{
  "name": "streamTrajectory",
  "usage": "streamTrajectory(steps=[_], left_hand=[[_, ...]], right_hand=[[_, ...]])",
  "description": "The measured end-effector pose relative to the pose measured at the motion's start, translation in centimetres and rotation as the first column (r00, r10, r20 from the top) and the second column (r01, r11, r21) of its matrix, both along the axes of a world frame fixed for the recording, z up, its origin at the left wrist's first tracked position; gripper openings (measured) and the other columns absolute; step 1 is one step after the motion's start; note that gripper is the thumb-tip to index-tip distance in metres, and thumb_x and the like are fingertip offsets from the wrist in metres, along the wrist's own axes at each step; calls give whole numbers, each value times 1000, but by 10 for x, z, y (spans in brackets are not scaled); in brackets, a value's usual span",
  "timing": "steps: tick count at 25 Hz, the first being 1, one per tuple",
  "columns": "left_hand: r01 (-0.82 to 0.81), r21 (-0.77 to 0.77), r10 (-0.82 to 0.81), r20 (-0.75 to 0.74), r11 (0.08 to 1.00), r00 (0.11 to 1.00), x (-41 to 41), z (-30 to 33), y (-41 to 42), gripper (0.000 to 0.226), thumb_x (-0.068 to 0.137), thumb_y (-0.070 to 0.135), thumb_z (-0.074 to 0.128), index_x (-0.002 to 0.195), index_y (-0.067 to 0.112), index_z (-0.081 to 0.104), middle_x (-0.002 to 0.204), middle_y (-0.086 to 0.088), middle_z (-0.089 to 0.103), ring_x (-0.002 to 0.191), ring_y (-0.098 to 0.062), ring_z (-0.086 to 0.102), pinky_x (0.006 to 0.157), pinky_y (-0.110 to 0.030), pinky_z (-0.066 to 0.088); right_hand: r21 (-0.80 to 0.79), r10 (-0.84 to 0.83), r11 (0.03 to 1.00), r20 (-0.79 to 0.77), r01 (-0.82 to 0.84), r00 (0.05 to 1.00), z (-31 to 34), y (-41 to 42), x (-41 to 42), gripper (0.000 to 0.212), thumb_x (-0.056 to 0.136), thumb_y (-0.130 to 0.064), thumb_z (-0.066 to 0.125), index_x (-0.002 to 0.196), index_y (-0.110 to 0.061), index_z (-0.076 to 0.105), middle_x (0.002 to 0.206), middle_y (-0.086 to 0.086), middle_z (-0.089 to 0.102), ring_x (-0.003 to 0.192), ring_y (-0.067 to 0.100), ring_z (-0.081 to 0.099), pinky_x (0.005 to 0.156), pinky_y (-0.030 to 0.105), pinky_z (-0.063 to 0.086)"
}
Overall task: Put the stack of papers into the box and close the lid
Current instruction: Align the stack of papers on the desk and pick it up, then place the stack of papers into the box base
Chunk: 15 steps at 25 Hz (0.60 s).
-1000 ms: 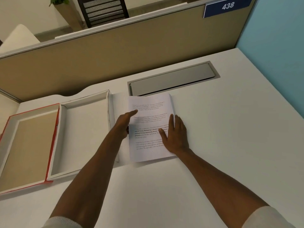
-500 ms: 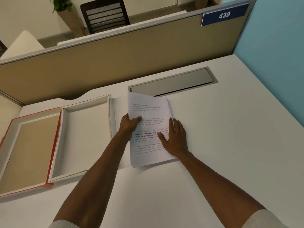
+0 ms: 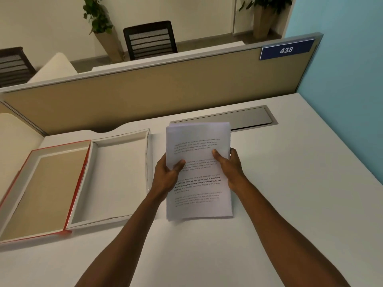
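A stack of printed white papers [image 3: 199, 206] is lifted off the white desk and tilted toward me. My left hand [image 3: 166, 176] grips its left edge with the thumb on top. My right hand [image 3: 230, 166] grips its right edge, thumb on the page. To the left lies the open box: its white tray [image 3: 147, 154] sits beside the stack, empty. The hinged lid [image 3: 77, 184], red-edged with a brown inside, lies flat further left.
A grey cable hatch [image 3: 244, 119] is set into the desk [image 3: 290, 193] behind the papers. A beige partition [image 3: 145, 90] runs along the back, a blue wall [image 3: 342, 90] on the right. Chairs and plants stand beyond the partition.
Both hands have gone from pressing the papers flat on the desk to gripping the stack by its side edges and lifting it. The view has tilted upward.
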State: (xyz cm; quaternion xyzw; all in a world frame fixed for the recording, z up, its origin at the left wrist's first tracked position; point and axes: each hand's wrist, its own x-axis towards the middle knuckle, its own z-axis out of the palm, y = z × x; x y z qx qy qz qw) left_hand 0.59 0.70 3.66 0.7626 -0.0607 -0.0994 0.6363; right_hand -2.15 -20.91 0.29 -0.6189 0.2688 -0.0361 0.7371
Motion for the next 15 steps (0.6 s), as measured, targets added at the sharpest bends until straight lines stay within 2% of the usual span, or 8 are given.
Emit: streamTrajectory(steps=[2, 6, 10, 13, 15], left_hand=[[-45, 43, 42, 78, 998, 996, -5, 7, -4, 37, 89, 37, 67, 124, 27, 59, 111, 4, 73, 91, -20, 76, 68, -31, 65], [-97, -59, 105, 158, 994, 982, -4, 16, -3, 41, 89, 36, 68, 126, 21, 57, 115, -2, 72, 99, -28, 74, 77, -46, 65], [-100, -81, 112, 159, 992, 981, -19, 13, 1, 45, 85, 37, 74, 126, 27, 59, 116, 0, 73, 102, -28, 74, 79, -55, 64], [-126, -110, 140, 128, 986, 982, -25, 3, 14, 53, 80, 37, 77, 129, 27, 59, 120, 0, 72, 108, -28, 71, 84, -57, 62], [-119, -138, 133, 101, 983, 986, -30, -2, 23, 57, 79, 39, 77, 131, 24, 59, 121, -1, 71, 111, -29, 69, 86, -58, 61]], right_hand=[[-114, -62, 991, 42, 66, 997, 11, 10, -5, 44, 88, -48, 66, 118, -23, 46, 111, 5, 66, 89, 22, 71, 71, 43, 64], [-358, -51, 924, 235, 135, 971, 45, 24, -14, 40, 93, -51, 56, 121, -29, 38, 108, -5, 60, 86, 13, 67, 65, 27, 62], [-385, -21, 908, 347, 163, 938, 49, 36, -38, 42, 93, -42, 61, 125, -28, 39, 114, -3, 60, 96, 14, 66, 71, 27, 62], [-382, 56, 918, 389, 105, 920, 40, 36, -54, 48, 86, -37, 68, 123, -38, 38, 114, -8, 59, 100, 9, 65, 72, 23, 61], [-353, 86, 934, 384, 60, 919, 34, 33, -61, 50, 84, -32, 70, 123, -37, 38, 114, -11, 59, 102, 4, 64, 73, 23, 61]])
